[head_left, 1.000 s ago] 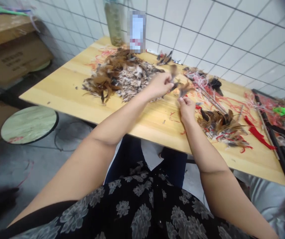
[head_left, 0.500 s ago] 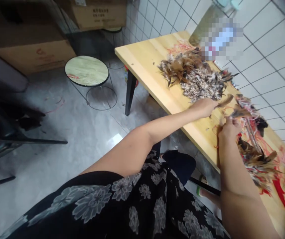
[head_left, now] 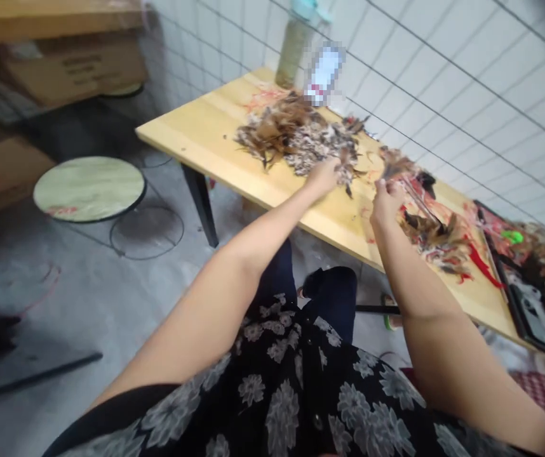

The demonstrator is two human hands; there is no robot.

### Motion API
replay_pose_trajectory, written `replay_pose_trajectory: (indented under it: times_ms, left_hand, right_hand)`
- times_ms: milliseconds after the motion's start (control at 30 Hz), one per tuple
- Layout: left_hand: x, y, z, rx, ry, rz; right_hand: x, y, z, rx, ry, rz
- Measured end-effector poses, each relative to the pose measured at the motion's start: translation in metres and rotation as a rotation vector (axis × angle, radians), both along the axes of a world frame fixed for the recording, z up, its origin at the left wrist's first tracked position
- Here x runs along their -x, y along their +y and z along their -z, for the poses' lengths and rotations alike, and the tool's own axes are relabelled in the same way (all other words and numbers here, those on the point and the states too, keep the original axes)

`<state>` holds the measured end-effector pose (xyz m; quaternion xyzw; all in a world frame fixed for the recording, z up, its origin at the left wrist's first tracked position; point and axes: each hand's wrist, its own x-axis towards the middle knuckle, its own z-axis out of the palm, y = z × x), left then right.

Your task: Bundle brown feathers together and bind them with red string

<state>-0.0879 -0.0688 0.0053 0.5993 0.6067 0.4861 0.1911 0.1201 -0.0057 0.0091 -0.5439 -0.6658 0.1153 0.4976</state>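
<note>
My left hand [head_left: 324,178] is closed at the near right edge of a big feather pile [head_left: 272,130], brown on one side and mottled grey-white on the other. A blurred brown feather [head_left: 347,157] stands at its fingertips. Farther right, my right hand [head_left: 387,200] pinches a small tuft of grey-brown feathers [head_left: 395,169] just above the table. Beyond and beside that hand lie red and pink strands and a thin rod [head_left: 422,208]. A smaller heap of brown feathers [head_left: 432,231] lies right of my right wrist.
The wooden table [head_left: 206,127] runs along a tiled wall. A bottle [head_left: 294,47] and a pixelated phone [head_left: 324,73] stand at the back. A dark-edged tray [head_left: 508,289] with more feathers is at right. A round stool [head_left: 89,187] stands left; cardboard boxes lie behind.
My left hand has moved left with a brown feather, away from my right hand to the large pile. My right hand still pinches its tuft. The view has swung right.
</note>
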Motion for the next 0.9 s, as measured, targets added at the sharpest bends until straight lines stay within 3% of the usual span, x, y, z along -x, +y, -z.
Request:
replay_pose_trajectory:
  times_ms: [100,200,433,667,767,900]
  left_hand:
    - [0.012,0.02,-0.009,-0.018,-0.066,-0.038]
    - [0.02,0.044,-0.016,-0.01,-0.181,-0.056]
    - [0.016,0.071,-0.024,0.061,-0.353,0.234]
    - [-0.014,0.074,0.017,0.062,-0.522,0.426]
    - [-0.019,0.069,0.031,0.023,-0.475,0.428]
    - [-0.017,0.062,0.037,-0.003,-0.419,0.356]
  right_hand:
    - [0.011,-0.004,-0.002,0.178,0.234,-0.054]
    - [0.021,0.0,0.002,0.226,0.372,-0.089]
    - [0.015,0.028,0.036,0.257,0.464,-0.371]
    - [0.003,0.031,0.057,0.271,0.503,-0.515]
    - [0.006,0.022,0.053,0.328,0.487,-0.508]
    - [0.01,0.008,0.042,0.428,0.482,-0.492]
